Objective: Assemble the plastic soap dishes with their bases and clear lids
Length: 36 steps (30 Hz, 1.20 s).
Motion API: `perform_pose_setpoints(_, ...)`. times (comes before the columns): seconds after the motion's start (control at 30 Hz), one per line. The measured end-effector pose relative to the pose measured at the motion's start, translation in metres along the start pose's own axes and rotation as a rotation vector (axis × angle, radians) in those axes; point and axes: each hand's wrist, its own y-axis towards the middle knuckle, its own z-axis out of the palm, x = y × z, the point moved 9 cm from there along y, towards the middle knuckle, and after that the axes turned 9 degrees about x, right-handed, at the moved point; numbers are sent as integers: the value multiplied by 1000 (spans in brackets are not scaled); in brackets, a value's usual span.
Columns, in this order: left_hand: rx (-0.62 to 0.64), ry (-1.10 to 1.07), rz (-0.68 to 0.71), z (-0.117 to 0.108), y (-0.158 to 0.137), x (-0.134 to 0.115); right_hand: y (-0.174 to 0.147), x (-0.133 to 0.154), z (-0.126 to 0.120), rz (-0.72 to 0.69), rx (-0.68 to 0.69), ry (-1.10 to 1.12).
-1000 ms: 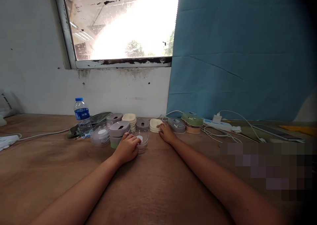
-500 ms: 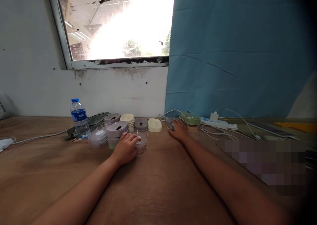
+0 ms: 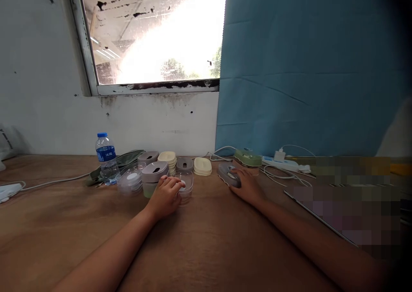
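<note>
My left hand is closed over the near-left side of a clear plastic container, which stands on the table in what looks like a nested stack. Just left of it is a mauve-lidded box with a light green lower part. At the right, my right hand has its thumb and fingers on the right edge of a grey lid with a wavy rim. The lid appears tilted near the tabletop; whether it touches is hard to tell. Close behind that hand sits a green-lidded container.
Stacked cream lids, another mauve box and clear round lids stand along the back. A water bottle is at the left. A power strip and white cables lie at the right.
My right hand has drawn back toward me and slightly right, bringing the grey lid nearer. My left hand stays at the clear container. The view has tilted up a little.
</note>
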Motion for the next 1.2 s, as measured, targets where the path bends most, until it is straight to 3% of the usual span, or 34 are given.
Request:
perform_pose_setpoints(0.2, -5, -27, 64, -1, -1, -5, -56, 30, -39, -154, 51, 216)
perform_pose_setpoints(0.33, -8, -201, 119, -13, 2, -27, -71, 67, -49, -317, 211, 463)
perform_pose_setpoints(0.47, 170, -484, 208, -17, 11, -71, -83, 103, -53, -483, 339, 580)
perform_pose_setpoints(0.6, 314, -550, 297, -12, 10, -98, -90, 119, -62, -540, 340, 628)
perform_pose_setpoints(0.73, 298, -650, 309, -5, 3, -90, -87, 114, -75, -490, 251, 662)
perform_pose_setpoints(0.83, 215, -712, 257, -2, 2, -77, -82, 103, -77, -409, 197, 722)
perform_pose_setpoints(1.07, -18, -1030, -66, 14, 6, -35, -76, 79, -44, -202, 287, 962)
perform_pose_setpoints(1.2, -73, -1268, -205, 29, 6, -21, -70, 66, -33, -99, 226, 1120)
